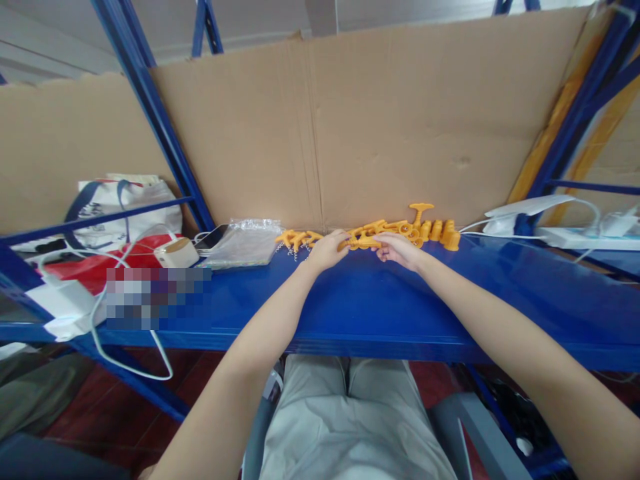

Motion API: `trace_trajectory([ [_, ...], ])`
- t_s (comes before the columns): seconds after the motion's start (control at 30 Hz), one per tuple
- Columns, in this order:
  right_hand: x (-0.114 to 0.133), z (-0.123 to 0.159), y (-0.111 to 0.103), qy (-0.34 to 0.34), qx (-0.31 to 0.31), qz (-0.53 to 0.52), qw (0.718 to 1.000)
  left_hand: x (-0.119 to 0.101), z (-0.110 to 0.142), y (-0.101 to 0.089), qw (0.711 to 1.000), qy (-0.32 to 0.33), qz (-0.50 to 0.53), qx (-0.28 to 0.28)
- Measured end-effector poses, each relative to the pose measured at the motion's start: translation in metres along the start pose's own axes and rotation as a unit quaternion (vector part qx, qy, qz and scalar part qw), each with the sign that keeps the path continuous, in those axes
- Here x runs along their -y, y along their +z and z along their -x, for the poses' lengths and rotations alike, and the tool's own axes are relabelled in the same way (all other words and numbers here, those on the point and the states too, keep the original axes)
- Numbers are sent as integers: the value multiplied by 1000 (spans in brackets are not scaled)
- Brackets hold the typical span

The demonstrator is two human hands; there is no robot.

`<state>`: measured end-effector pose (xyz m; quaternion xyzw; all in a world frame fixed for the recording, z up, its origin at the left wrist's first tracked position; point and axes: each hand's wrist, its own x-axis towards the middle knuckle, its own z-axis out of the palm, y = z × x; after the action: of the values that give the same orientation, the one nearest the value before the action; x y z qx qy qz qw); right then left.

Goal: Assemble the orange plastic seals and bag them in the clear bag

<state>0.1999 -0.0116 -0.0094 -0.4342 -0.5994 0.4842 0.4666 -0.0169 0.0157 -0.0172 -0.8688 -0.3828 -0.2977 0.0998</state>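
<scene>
My left hand (329, 253) is closed round the left end of a long yellow plastic piece (361, 243), at the back of the blue shelf. At the piece's right end, my right hand (401, 251) pinches with curled fingers. Left of my hands lie yellow corkscrew handles (290, 237) with metal spirals hanging forward. Behind and between the hands is a row of flat yellow parts (383, 228), some with round rings. Several yellow cup-shaped parts (440, 233) stand to the right, and a yellow T-shaped piece (420, 212) rises upright beside them. My fingers partly cover the held piece.
A cardboard wall (400, 127) closes off the back of the blue shelf (380, 307). On the left are a clear plastic bag (245, 243), a phone (213, 239), a charger (176, 253) and white cables. A power strip (590, 238) lies at the right.
</scene>
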Motion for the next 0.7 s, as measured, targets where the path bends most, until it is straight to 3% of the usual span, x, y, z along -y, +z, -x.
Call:
trace_trajectory([
  [0.1,-3,-7,-6,-28,-47,-8,998,7,0,3,999,1,33,-27],
  [0.2,-10,-17,-16,-85,-141,-7,986,13,1,7,998,-7,49,-24],
  [0.3,-18,-29,-32,-168,-232,48,957,20,2,9,999,-18,39,-10],
  [0.4,-22,-38,-48,-247,-294,165,908,28,4,13,999,-35,24,-10],
  [0.53,-18,-45,-60,-263,-323,291,862,38,6,18,998,-58,5,2],
  [0.7,-2,-44,-53,-234,-299,442,813,51,9,26,996,-89,-21,17],
])
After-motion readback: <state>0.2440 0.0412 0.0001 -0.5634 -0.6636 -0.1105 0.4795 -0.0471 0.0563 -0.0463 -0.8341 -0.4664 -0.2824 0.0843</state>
